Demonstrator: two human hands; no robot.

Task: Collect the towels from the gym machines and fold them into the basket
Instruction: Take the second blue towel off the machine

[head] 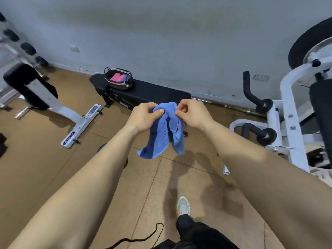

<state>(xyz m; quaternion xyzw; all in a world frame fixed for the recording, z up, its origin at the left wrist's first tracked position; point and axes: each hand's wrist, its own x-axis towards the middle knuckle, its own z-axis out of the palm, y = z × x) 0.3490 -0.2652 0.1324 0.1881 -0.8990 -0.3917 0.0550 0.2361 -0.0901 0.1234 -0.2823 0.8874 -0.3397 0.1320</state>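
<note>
A gym floor of brown mats, a black bench (143, 94) against the wall. Nearer than the bench, the left hand (143, 117) and right hand (193, 114) pinch a crumpled blue towel (161, 133) (hanging bunched). On the bench, the basket (119, 79) holds pink towels (117, 77). A loose corner could slip, spoiling the fold.

one blue towel (162, 130), one basket (119, 79), two hands

Left hand (146, 115) and right hand (192, 114) pinch top edge of crumpled blue terry towel (162, 135), hanging above brown floor (53, 168). Dark woven basket (119, 79) on black padded bench (152, 95) holds pink rolls, probably towels.
</note>
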